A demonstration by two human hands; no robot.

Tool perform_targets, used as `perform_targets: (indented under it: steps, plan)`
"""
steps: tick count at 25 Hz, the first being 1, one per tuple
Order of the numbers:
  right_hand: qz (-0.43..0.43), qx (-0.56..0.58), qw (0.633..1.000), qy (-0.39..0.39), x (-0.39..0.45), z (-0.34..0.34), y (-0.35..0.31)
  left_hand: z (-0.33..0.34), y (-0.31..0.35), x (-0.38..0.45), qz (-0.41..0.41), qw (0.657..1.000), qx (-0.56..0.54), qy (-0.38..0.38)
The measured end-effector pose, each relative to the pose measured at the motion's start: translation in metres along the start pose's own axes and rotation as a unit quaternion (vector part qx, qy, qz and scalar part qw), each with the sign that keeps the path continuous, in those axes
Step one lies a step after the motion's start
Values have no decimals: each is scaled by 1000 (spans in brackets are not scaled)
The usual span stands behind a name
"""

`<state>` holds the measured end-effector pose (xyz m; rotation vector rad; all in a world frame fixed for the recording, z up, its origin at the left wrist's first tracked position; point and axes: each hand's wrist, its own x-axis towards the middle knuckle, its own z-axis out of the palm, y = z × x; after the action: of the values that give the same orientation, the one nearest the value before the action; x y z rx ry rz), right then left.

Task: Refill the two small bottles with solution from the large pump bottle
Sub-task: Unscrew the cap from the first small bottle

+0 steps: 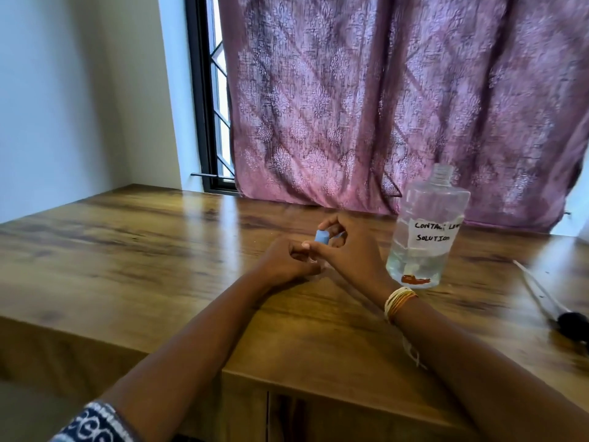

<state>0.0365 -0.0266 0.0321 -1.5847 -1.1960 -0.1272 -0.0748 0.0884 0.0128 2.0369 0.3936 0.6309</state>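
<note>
The large clear bottle [427,231] stands upright on the wooden table [143,250], right of my hands. Its neck is open with no pump on it, a hand-written label reads "contact lens solution", and liquid fills only its bottom part. My left hand [287,263] rests on the table, curled into a fist around a small bottle whose body is almost fully hidden. My right hand [347,250] pinches the small blue cap [321,236] just above that fist, between thumb and fingers. I see no second small bottle.
The pump with its long white tube [538,295] and black head [573,323] lies flat on the table at the far right. A purple curtain [382,106] hangs behind the table, and a window frame [204,122] stands at the back left. The table's front edge is near my forearms.
</note>
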Motion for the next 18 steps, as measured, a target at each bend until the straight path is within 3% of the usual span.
perform_targets:
  steps: [7, 13, 16, 18]
  plan:
    - [38, 74, 996, -25, -2, 8, -16, -4, -1, -15, 20, 998, -47, -27]
    - [3, 139, 981, -133, -2, -4, -20, -10, 2, -21, 44, 996, -41, -61]
    - [-12, 123, 974, -191, -2, -10, -20, -11, 1, -23, 36, 997, -44, -58]
    - [6, 100, 977, -186, -2, -9, -20, -11, 0, -22, 46, 997, -18, -56]
